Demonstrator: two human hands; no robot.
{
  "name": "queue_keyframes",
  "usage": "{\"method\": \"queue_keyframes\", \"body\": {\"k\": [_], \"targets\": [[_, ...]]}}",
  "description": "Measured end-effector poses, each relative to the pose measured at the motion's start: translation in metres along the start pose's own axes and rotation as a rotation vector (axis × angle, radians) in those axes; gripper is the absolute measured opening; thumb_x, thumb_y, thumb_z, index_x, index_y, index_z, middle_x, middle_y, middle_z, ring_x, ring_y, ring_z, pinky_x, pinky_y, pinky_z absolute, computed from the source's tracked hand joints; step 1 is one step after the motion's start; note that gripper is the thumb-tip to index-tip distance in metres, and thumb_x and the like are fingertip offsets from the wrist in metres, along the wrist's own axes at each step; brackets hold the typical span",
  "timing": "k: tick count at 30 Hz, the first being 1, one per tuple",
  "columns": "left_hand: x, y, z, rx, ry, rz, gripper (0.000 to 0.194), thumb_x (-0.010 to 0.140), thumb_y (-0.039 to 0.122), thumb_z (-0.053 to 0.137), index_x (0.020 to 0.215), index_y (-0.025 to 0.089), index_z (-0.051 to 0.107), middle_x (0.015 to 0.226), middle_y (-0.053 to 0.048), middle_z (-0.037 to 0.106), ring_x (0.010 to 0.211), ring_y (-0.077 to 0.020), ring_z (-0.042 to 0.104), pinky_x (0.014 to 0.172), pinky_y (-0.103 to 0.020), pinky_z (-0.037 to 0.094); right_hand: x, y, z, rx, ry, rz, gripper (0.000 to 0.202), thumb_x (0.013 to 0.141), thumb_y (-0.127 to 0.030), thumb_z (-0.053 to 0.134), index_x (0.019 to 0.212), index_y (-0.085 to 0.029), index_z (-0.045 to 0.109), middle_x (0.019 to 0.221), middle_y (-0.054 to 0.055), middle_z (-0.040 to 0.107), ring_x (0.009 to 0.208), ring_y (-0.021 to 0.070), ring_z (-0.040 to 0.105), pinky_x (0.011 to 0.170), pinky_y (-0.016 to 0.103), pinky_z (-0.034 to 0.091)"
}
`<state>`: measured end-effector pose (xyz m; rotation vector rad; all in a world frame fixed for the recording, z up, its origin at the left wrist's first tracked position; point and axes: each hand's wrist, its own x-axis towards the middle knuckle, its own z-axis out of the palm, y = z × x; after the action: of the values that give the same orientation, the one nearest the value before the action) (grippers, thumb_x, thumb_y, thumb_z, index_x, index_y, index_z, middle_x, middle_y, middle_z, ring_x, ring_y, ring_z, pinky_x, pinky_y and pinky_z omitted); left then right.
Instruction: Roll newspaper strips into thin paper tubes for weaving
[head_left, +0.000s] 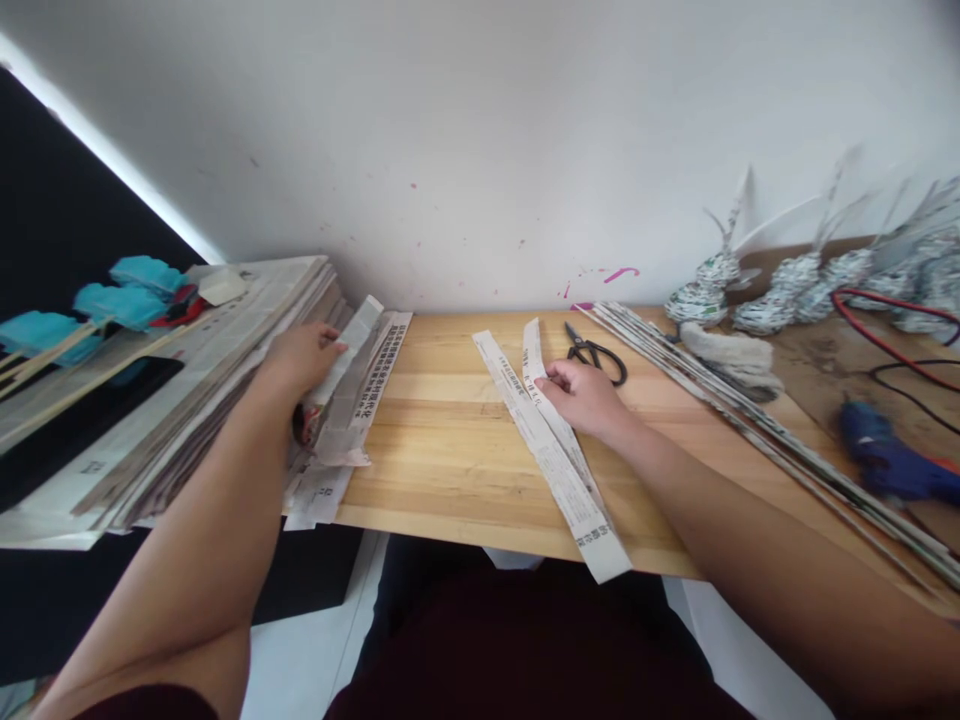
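Observation:
My left hand (304, 360) is at the left, beside the tall newspaper stack, its fingers curled on the edge of a newspaper strip (360, 335). That strip lies over a loose pile of printed newspaper strips (375, 385). Near the middle of the table, my right hand (581, 395) pinches a narrow newspaper strip (533, 350) between thumb and fingers. Another long newspaper strip (555, 470) slants across it, and its lower end hangs past the table's front edge. Black-handled scissors (592, 355) lie just behind my right hand, partly covered by it.
The newspaper stack (277, 300) carries blue plastic pieces (127, 290), wooden sticks and a black phone-like object (97, 425). Long rolled paper sticks (720, 400) lie on the right. Beyond are paper-woven figures (701, 290), a white cloth (731, 357) and a blue glue gun (885, 450) near cables.

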<state>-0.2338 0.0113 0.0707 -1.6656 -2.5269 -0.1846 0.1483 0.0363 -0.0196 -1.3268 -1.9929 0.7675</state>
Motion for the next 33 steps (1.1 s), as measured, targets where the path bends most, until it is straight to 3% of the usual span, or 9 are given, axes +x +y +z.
{"method": "queue_keyframes", "body": {"k": [3, 5, 11, 13, 16, 19, 25, 29, 33], "targets": [[0.005, 0.013, 0.010, 0.047, -0.050, 0.034, 0.024, 0.082, 0.029, 0.064, 0.101, 0.015, 0.071, 0.085, -0.011, 0.072, 0.088, -0.0294, 0.064, 0.082, -0.039, 0.047, 0.000, 0.000, 0.000, -0.007, -0.011, 0.000, 0.020, 0.085, -0.038, 0.058, 0.076, -0.020, 0.063, 0.068, 0.002, 0.067, 0.061, 0.0156, 0.058, 0.057, 0.027, 0.036], [0.005, 0.019, 0.005, 0.074, -0.082, 0.036, 0.022, 0.081, 0.027, 0.065, 0.099, 0.015, 0.071, 0.086, -0.013, 0.072, 0.090, -0.0310, 0.064, 0.084, -0.040, 0.047, 0.000, 0.000, 0.000, -0.008, -0.016, 0.001, 0.020, 0.085, -0.038, 0.058, 0.077, -0.020, 0.064, 0.069, 0.002, 0.068, 0.061, 0.0158, 0.058, 0.057, 0.027, 0.036], [0.007, 0.022, -0.049, 0.161, -0.108, 0.070, 0.025, 0.078, 0.027, 0.071, 0.100, 0.015, 0.072, 0.095, -0.013, 0.072, 0.094, -0.0326, 0.064, 0.088, -0.047, 0.047, -0.001, -0.004, -0.001, -0.011, -0.030, 0.011, 0.022, 0.085, -0.038, 0.057, 0.072, -0.020, 0.061, 0.066, 0.002, 0.066, 0.059, 0.0153, 0.057, 0.056, 0.027, 0.035], [0.011, 0.021, -0.056, 0.163, -0.084, 0.073, 0.026, 0.078, 0.029, 0.072, 0.100, 0.016, 0.072, 0.094, -0.012, 0.072, 0.094, -0.0326, 0.065, 0.089, -0.049, 0.047, -0.002, -0.006, -0.002, -0.031, -0.030, 0.013, 0.022, 0.085, -0.037, 0.057, 0.070, -0.020, 0.060, 0.063, 0.001, 0.065, 0.057, 0.0150, 0.055, 0.056, 0.027, 0.034], [0.018, 0.019, -0.045, 0.102, -0.104, 0.052, 0.023, 0.073, 0.024, 0.075, 0.094, 0.014, 0.073, 0.093, -0.012, 0.073, 0.094, -0.0319, 0.065, 0.091, -0.049, 0.047, -0.002, -0.006, -0.002, -0.037, -0.030, 0.006, 0.022, 0.085, -0.037, 0.056, 0.072, -0.020, 0.062, 0.063, 0.001, 0.065, 0.058, 0.0153, 0.055, 0.055, 0.027, 0.034], [0.021, 0.015, -0.015, 0.074, -0.076, 0.036, 0.023, 0.077, 0.021, 0.070, 0.097, 0.012, 0.072, 0.097, -0.015, 0.073, 0.098, -0.0317, 0.065, 0.091, -0.044, 0.047, -0.001, -0.004, -0.001, -0.023, -0.026, 0.002, 0.021, 0.084, -0.037, 0.056, 0.073, -0.020, 0.062, 0.065, 0.002, 0.066, 0.059, 0.0155, 0.056, 0.055, 0.027, 0.034], [0.018, 0.008, 0.034, 0.037, 0.059, 0.023, 0.049, 0.084, 0.022, 0.055, 0.133, 0.014, 0.056, 0.113, -0.020, 0.069, 0.109, -0.0339, 0.063, 0.092, -0.042, 0.046, -0.001, -0.003, -0.001, -0.021, -0.027, 0.001, 0.023, 0.084, -0.039, 0.057, 0.071, -0.020, 0.059, 0.065, 0.002, 0.065, 0.059, 0.0154, 0.056, 0.056, 0.027, 0.035], [0.013, 0.009, 0.040, 0.011, 0.148, 0.088, 0.056, 0.084, 0.025, 0.057, 0.139, 0.015, 0.052, 0.129, -0.020, 0.061, 0.118, -0.0321, 0.058, 0.098, -0.039, 0.044, -0.001, -0.004, -0.002, -0.032, -0.034, -0.002, 0.022, 0.084, -0.039, 0.057, 0.072, -0.020, 0.060, 0.066, 0.002, 0.066, 0.060, 0.0156, 0.057, 0.057, 0.027, 0.036], [-0.006, 0.008, 0.030, -0.032, 0.129, 0.114, 0.054, 0.088, 0.036, 0.053, 0.136, 0.014, 0.053, 0.125, -0.018, 0.064, 0.118, -0.0313, 0.059, 0.100, -0.039, 0.043, 0.000, -0.003, -0.003, -0.051, -0.036, -0.008, 0.021, 0.084, -0.038, 0.057, 0.074, -0.020, 0.061, 0.067, 0.002, 0.067, 0.060, 0.0162, 0.058, 0.057, 0.028, 0.036]]}}
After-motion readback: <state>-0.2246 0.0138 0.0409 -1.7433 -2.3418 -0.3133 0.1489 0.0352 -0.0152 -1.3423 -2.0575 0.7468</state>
